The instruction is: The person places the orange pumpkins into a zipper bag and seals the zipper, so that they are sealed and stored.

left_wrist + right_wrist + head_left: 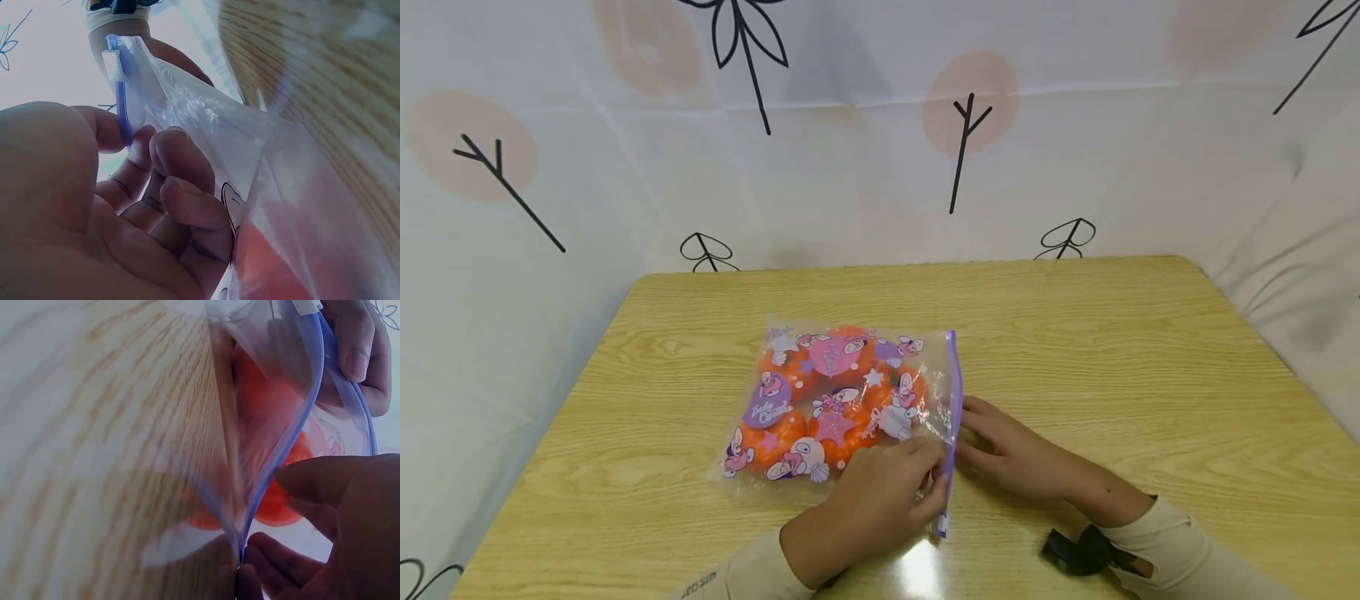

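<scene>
A clear zip bag (936, 392) printed with pink and purple cartoon figures lies on the wooden table, several orange round things (775, 437) inside it. Its purple zip strip (956, 375) faces right, and a white slider (114, 65) sits near one end. My left hand (887, 492) pinches the strip's near part between thumb and fingers, the other fingers curled. From the right side, my right hand (1015, 454) holds the strip farther along, fingertips (262, 553) at its edge. Between the hands the two purple strips stand apart in the right wrist view.
A black strap-like object (1078, 550) is at the right sleeve, by the table's front. The wooden table (1075, 333) reaches back to a white cloth (865, 183) with printed plant outlines, which also hangs along both sides.
</scene>
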Tool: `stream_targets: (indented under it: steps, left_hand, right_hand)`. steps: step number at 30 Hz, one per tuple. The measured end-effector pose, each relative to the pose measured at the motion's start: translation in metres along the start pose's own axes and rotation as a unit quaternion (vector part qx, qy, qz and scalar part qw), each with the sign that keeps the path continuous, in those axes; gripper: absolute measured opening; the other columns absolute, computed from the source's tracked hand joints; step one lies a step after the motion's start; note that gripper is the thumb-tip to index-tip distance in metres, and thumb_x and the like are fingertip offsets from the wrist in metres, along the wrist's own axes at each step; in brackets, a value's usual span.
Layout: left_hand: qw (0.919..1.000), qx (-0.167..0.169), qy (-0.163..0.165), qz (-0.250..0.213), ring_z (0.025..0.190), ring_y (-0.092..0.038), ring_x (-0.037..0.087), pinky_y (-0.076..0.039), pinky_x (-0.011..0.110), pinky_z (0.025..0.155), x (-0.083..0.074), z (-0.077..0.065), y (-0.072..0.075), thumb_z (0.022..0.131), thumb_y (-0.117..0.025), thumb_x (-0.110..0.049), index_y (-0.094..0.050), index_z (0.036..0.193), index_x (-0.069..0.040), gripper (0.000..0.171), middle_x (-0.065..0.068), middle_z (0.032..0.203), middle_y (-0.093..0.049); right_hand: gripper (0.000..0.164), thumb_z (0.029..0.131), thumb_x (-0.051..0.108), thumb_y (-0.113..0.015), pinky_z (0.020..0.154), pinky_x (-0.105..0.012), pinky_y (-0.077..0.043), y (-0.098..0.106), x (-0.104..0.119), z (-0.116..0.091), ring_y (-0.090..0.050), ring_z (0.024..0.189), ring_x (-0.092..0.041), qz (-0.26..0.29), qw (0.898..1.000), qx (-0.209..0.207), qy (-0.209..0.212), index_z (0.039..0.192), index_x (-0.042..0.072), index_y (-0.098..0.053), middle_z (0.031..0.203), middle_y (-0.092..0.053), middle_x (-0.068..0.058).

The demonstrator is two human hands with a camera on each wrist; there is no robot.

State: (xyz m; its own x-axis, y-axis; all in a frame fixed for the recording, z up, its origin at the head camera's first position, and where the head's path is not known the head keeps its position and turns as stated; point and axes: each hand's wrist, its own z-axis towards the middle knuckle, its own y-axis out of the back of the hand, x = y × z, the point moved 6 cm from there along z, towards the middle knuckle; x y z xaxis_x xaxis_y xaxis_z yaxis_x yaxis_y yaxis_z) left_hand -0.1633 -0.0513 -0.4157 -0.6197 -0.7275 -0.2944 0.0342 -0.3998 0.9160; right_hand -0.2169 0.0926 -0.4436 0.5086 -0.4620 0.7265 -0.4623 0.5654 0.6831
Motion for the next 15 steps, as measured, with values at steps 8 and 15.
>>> stream_targets:
  steps: [8,15]
  left_hand:
    - [1.0,0.004,0.001,-0.006,0.058,-0.038,-0.003,-0.028,0.012,0.048,0.0015,0.0006,-0.002,0.095,-0.06,-0.03,-0.057,0.089,-0.023,0.01,-0.015,0.074,-0.05]
    - [1.0,0.001,0.0,-0.007,0.057,-0.037,-0.003,-0.028,0.012,0.048,0.0013,0.0002,-0.0024,0.096,-0.06,-0.03,-0.056,0.089,-0.024,0.01,-0.015,0.074,-0.049]
  right_hand:
    - [0.045,0.106,0.027,-0.046,0.114,-0.064,-0.028,-0.0026,0.0008,-0.002,-0.028,0.148,-0.043,-0.015,0.999,0.027,-0.017,0.15,0.017,-0.046,0.161,-0.03,-0.015]
    - [0.045,0.105,0.026,-0.048,0.114,-0.063,-0.028,-0.0037,-0.0033,-0.0026,-0.027,0.148,-0.042,-0.018,0.999,0.025,-0.02,0.15,0.018,-0.046,0.162,-0.029,-0.015]
